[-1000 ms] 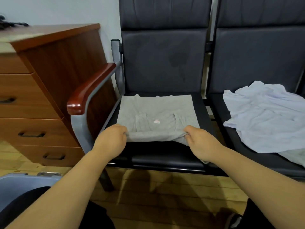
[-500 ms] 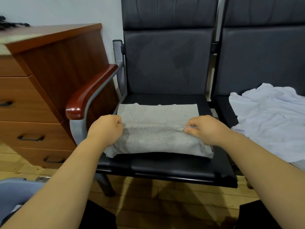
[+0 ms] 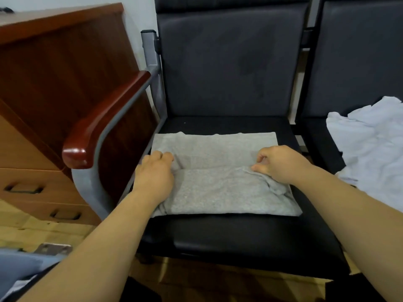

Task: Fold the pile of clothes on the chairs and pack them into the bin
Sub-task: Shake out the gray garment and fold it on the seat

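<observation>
Since the frame before, the front edge of the grey shirt (image 3: 218,190) was carried further back over itself. The shirt lay on the chair seat (image 3: 239,240), its folded edge gripped by the left hand (image 3: 156,173) and pinched by the right hand (image 3: 278,165). This fold seemed almost done. Next, it would need to be pressed flat, folded smaller, and put in the bin (image 3: 15,267).

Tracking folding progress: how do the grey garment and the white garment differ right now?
The grey garment is folded into a flat rectangle; the white garment lies crumpled, unfolded. The left hand and right hand both hold the grey garment; nothing touches the white garment. Both lie on black chair seats.
</observation>
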`<action>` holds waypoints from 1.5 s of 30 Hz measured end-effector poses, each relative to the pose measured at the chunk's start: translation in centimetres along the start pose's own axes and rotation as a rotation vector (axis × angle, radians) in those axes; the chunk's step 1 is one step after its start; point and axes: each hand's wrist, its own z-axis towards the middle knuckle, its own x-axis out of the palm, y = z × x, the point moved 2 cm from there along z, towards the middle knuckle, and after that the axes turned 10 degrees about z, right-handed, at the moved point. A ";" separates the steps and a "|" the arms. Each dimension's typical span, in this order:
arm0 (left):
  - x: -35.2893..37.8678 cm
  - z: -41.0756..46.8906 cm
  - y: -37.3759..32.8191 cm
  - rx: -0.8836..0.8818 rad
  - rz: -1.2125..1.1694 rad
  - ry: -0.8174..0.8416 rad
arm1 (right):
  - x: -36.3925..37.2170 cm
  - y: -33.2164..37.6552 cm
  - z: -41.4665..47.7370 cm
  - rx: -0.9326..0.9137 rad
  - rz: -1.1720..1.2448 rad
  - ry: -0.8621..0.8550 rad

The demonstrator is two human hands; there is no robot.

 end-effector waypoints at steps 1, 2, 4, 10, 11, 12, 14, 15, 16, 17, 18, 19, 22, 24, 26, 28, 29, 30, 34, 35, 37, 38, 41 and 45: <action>0.0 -0.4 -0.3 0.016 -0.016 -0.036 | 0.0 0.1 -0.2 0.014 -0.013 -0.035; -0.1 -0.9 -0.5 0.035 -0.042 -0.072 | -0.2 0.3 -0.5 0.024 -0.018 -0.060; -0.2 -1.9 -0.8 0.070 -0.104 -0.118 | -0.4 0.9 -1.5 0.035 -0.003 -0.055; 0.3 -4.5 -1.5 0.194 -0.264 -0.100 | 0.8 0.9 -4.2 0.025 -0.020 0.063; 0.5 -5.0 -1.5 0.211 -0.267 -0.086 | 0.9 0.4 -4.2 0.040 -0.023 0.027; 0.8 -5.2 -1.6 0.222 -0.262 -0.072 | 0.9 -0.2 -4.1 0.065 -0.016 -0.034; 1.1 -5.9 -1.5 0.214 -0.212 -0.044 | 0.7 -1.4 -4.3 0.113 -0.057 -0.179; 1.3 -6.1 -1.4 0.192 -0.174 -0.028 | 0.7 -1.6 -4.6 0.125 -0.121 -0.243; 1.4 -6.4 -1.3 0.165 -0.140 -0.012 | 0.8 -1.6 -4.9 0.123 -0.194 -0.297; 1.6 -6.5 -1.1 0.142 -0.114 0.007 | 1.0 -1.2 -5.3 0.104 -0.244 -0.340; 1.7 -6.6 -0.9 0.131 -0.098 0.022 | 1.4 -0.8 -5.6 0.064 -0.257 -0.377; 1.9 -6.6 -0.8 0.134 -0.084 0.037 | 1.7 -0.1 -5.9 -0.005 -0.229 -0.397; 2.2 -6.4 -0.6 0.171 -0.030 0.120 | 3.4 1.9 -7.2 -0.223 0.017 -0.190; 2.1 -6.2 -0.1 0.199 -0.016 0.214 | 4.3 2.7 -8.3 -0.204 0.076 0.056; 2.0 -5.9 0.7 0.235 -0.023 0.291 | 5.0 2.7 -9.0 -0.167 -0.052 0.167; 2.0 -5.5 1.8 0.232 -0.036 0.317 | 5.2 2.5 -9.3 -0.134 -0.115 0.198; 2.0 -5.3 2.3 0.213 -0.041 0.317 | 5.2 2.3 -9.5 -0.114 -0.121 0.212; 2.1 -5.3 2.5 0.201 -0.038 0.310 | 5.2 2.2 -9.5 -0.104 -0.118 0.221; 1.7 -6.2 1.5 0.308 0.006 0.216 | 4.7 2.0 -9.6 -0.123 -0.149 0.180; 1.5 -6.5 1.1 0.353 0.025 0.190 | 4.5 2.0 -9.6 -0.127 -0.164 0.160; 1.1 -7.0 0.5 0.421 0.033 0.154 | 4.4 1.9 -9.6 -0.136 -0.162 0.137; 1.0 -7.2 0.3 0.442 0.019 0.138 | 4.4 1.8 -9.6 -0.135 -0.136 0.131; 0.6 -7.4 0.2 0.427 -0.016 0.164 | 4.5 1.6 -9.8 -0.134 -0.054 0.097; 0.8 -6.6 0.6 0.299 -0.039 0.326 | 4.3 1.2 -10.3 -0.125 -0.004 0.014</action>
